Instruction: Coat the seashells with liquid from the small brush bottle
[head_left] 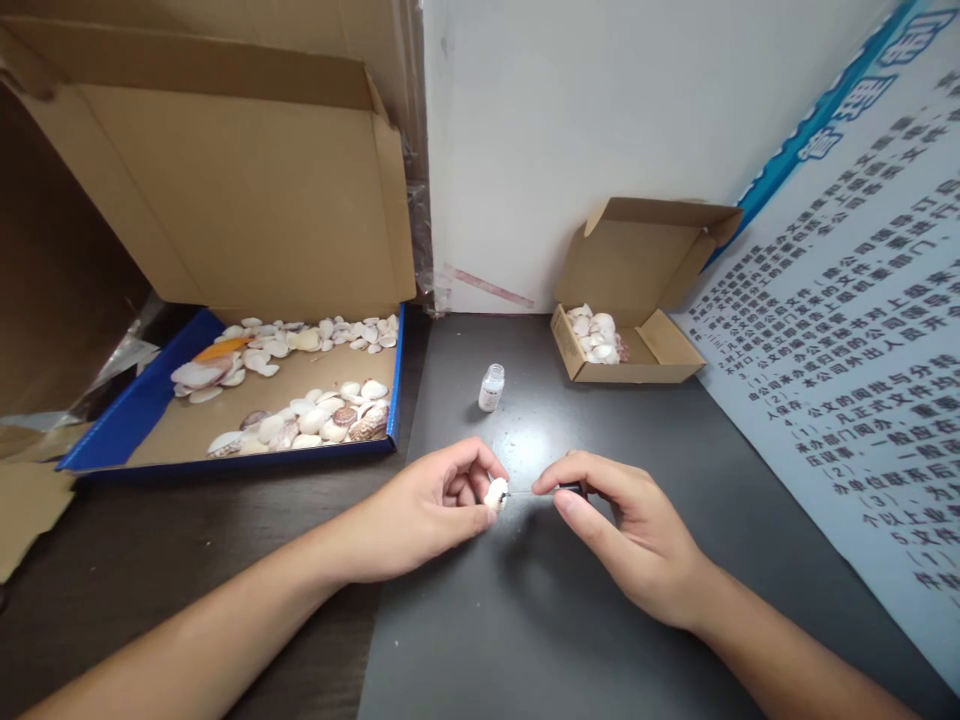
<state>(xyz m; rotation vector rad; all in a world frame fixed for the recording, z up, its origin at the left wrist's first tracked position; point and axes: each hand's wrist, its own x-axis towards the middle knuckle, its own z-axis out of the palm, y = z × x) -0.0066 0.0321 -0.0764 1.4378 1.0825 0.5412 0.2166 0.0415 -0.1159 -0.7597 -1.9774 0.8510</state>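
Observation:
Between the thumb and fingers of my left hand [442,495] is a small white shell [496,494], with a dark spot on its right side. My right hand [637,520] pinches a brush applicator by its black cap [574,488]. The applicator's thin stem points left, and its dark tip is at the shell; I cannot tell whether it presses on it. Beyond my hands stands a small clear glass bottle [491,388], upright and uncapped, with a whitish look.
At the left, a blue-edged cardboard box [292,262] with its lid raised holds shells [322,415] in two groups. A smaller open box [637,372] at the back right holds white shells [596,333]. A printed poster [847,380] borders the grey table [465,640] on the right.

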